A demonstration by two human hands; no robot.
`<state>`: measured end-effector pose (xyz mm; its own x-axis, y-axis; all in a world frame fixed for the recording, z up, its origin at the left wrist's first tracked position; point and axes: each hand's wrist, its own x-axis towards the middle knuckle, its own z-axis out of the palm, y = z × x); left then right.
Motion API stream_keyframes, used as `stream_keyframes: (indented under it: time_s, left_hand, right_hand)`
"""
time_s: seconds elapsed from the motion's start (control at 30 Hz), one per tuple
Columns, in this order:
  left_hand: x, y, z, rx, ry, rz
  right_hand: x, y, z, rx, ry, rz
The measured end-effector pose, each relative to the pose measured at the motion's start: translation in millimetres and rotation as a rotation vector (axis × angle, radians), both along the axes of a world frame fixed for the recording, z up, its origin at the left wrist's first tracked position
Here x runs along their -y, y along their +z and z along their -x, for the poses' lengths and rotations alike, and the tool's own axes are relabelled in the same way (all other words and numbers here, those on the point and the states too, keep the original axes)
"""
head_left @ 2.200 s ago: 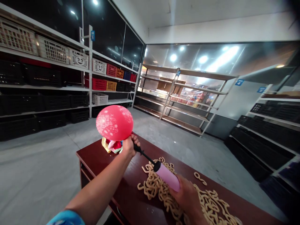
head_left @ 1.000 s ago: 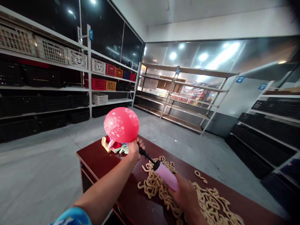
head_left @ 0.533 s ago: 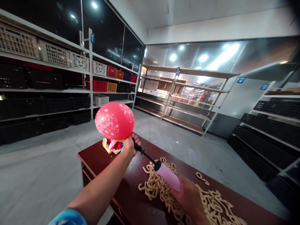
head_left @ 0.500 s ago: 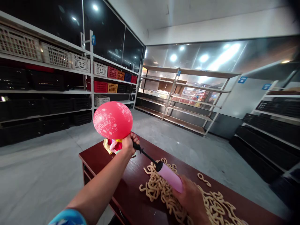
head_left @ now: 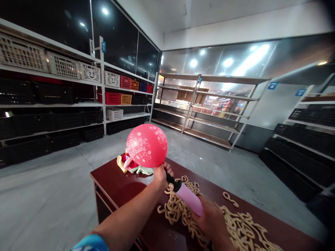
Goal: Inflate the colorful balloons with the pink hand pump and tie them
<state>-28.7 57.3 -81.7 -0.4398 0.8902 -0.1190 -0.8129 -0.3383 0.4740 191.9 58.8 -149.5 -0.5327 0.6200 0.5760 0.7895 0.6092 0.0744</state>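
Observation:
My left hand [head_left: 161,176] is closed around the neck of an inflated red balloon [head_left: 146,145] with white birthday print, together with the black end of a balloon pump. The pump's pink barrel [head_left: 188,198] points down to the right, and my right hand [head_left: 210,219] is wrapped round its lower part. Between the hands, the black rod is almost wholly pushed into the barrel. Beneath the pump lies a tangled heap of beige, rope-like pieces [head_left: 174,205]. A pile of limp, coloured pieces [head_left: 128,163], possibly balloons, lies behind the red balloon, partly hidden by it.
The dark red-brown table [head_left: 107,181] stands before me. One small beige piece [head_left: 230,199] lies apart near its far edge. Shelving with crates [head_left: 113,78] lines the left, metal racks [head_left: 209,115] stand at the back, and black crates [head_left: 295,153] sit at the right.
My left hand and the balloon have moved right and down toward the barrel. The black rod, long and exposed before, has slid into it. My right hand stays almost in place.

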Motion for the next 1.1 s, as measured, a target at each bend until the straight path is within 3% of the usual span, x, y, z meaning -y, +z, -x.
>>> stream_keyframes:
  time_s: [0.13,0.4,0.5,0.6,0.83,0.97,1.1]
  left_hand:
    - [0,6.2,1,-0.014,0.013,-0.006]
    - [9,44.0,77,-0.061,0.137,-0.108]
    - [9,48.8,91,-0.065,0.172,-0.141]
    - [5,40.6,78,-0.05,0.159,-0.145]
    - [2,6.5,3,-0.039,0.037,-0.041]
    - [7,4.9,-8,-0.034,0.042,-0.023]
    - [16,6.1,-10,-0.015,0.03,0.02]
  right_hand:
    - [-1,0.0,-3,-0.017,-0.003,-0.003]
    - [-8,3.3,-12,-0.056,0.011,-0.008]
    - [-10,1.7,-13,-0.058,-0.009,-0.033]
    - [-10,0.3,-13,-0.04,-0.023,-0.059]
    - [-1,4.5,-4,0.013,-0.018,0.008]
    - [10,18.2,3,0.0,-0.027,0.125]
    - [30,41.3,15,-0.055,0.005,0.134]
